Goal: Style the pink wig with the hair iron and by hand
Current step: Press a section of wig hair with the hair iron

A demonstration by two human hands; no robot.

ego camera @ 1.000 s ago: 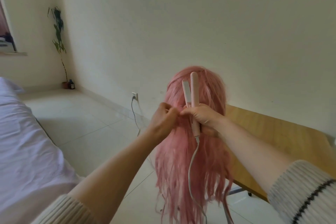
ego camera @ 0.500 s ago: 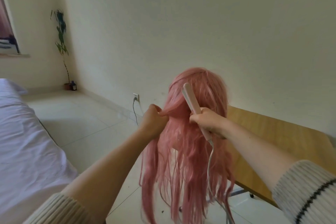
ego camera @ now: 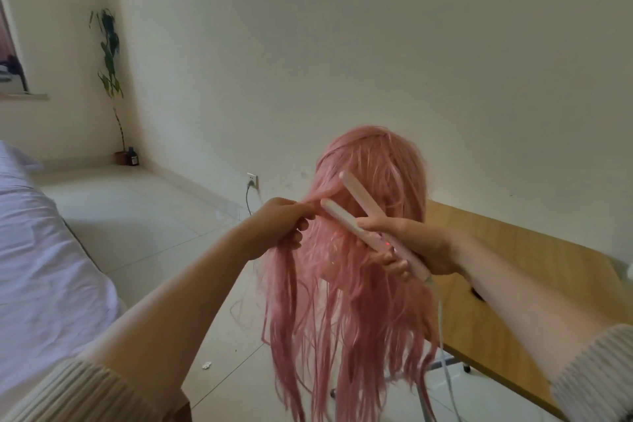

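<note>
Presently, item by item, left to right.

Bed [ego camera: 41,250]: at nine o'clock, its edge well apart from the work.

Floor [ego camera: 154,226]: bare tile between bed and wig; ample room on this side.

Left hand [ego camera: 279,228]: closed, pinching one strand drawn sideways off the wig.

Pink wig [ego camera: 373,181]: centre, upright on a hidden support; lengths hang loose and straggly to six o'clock. Judged early or midway: one section in work, most of it not yet smoothed.

Hair iron [ego camera: 363,219]: plates apart, tips just beside the held strand, not yet clamped on it; red light showing.

Right hand [ego camera: 414,243]: wrapped around the iron's handle.

Cord [ego camera: 442,336]: trails down among the strands; may snag.

Tabletop [ego camera: 513,284]: at three o'clock, its edge close behind the wig, so less room there.
</note>
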